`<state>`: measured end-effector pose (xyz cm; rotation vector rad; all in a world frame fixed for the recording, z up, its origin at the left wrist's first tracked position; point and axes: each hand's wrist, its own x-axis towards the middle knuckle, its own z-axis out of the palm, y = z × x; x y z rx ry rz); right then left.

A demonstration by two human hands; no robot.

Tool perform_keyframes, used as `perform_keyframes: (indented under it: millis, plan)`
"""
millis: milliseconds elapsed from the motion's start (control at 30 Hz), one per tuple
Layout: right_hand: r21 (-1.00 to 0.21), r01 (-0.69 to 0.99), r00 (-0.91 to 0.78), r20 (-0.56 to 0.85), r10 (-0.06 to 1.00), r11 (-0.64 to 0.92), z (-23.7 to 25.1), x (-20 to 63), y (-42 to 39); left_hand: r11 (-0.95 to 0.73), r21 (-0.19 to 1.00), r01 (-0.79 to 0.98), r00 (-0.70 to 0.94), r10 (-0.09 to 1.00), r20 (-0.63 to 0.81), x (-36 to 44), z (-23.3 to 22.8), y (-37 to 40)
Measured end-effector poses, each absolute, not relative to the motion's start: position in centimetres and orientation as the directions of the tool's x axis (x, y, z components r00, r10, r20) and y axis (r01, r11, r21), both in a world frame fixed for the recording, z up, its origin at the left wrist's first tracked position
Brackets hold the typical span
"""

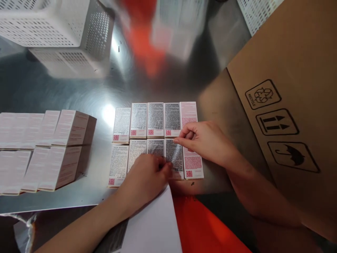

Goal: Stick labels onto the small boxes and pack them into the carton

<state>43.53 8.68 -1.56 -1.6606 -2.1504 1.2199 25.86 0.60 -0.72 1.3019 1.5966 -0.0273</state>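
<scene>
Small cartons stand close together in two rows. Most have a panel of dense black print, such as the carton, while the pink-printed carton is at the right end. My left hand is over the front row, fingers curled and thumb near a black-printed carton; what it grips is hidden. A white sheet extends from under that hand towards me. My right hand is closed in a pinch at the right end, fingertips where the two rows meet. Anything between them is too small to make out.
More pale pink cartons stand in two rows on the left of the shiny metal table. A white perforated basket is at the back left. The large cardboard box takes up the right side, with another white basket behind it.
</scene>
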Motion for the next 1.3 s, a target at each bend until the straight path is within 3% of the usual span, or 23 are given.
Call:
perform_keyframes:
  millis: [167, 400, 533, 867, 967, 1100, 1200, 1300]
  plan:
    - [-0.723, 0.685, -0.390, -0.267, 0.881, 0.084, -1.8, 44.1, 8.5, 0.438, 0.491, 0.753, 0.065, 0.693, -0.718, 26.1, -0.6, 0.7]
    - [-0.676, 0.690, -0.487, -0.166, 0.858, 0.260, -1.8, 44.5, 7.5, 0.469, 0.482, 0.740, 0.036, 0.688, -0.724, 26.1, -0.7, 0.7]
    - [-0.706, 0.631, -0.547, -0.109, 0.830, 0.323, -2.1, 45.0, 7.2, 0.469, 0.442, 0.764, 0.017, 0.671, -0.741, 26.2, -0.3, 1.1]
    - [-0.844, 0.458, -0.569, -0.036, 0.822, 0.280, -2.8, 46.0, 7.1, 0.230, 0.332, 0.915, 0.045, 0.760, -0.648, 25.9, 0.9, 1.3]
    - [-0.944, 0.276, -0.543, 0.003, 0.840, 0.182, -2.3, 46.8, 7.0, 0.231, 0.378, 0.897, 0.000, 0.853, -0.521, 24.7, 2.2, 1.6]
    - [-0.995, -0.011, -0.373, 0.094, 0.923, 0.097, -0.3, 46.3, 4.9, 0.269, 0.440, 0.856, -0.248, 0.963, -0.108, 23.4, 5.6, 3.0]
    - [-0.998, 0.014, -0.388, 0.057, 0.920, 0.068, 0.9, 44.1, 2.6, 0.183, 0.469, 0.864, -0.287, 0.944, 0.161, 23.4, 7.4, 4.0]
    - [-0.994, 0.093, -0.349, 0.020, 0.937, 0.056, 1.0, 41.9, 2.0, 0.115, 0.630, 0.768, -0.283, 0.943, 0.173, 22.7, 7.6, 4.2]
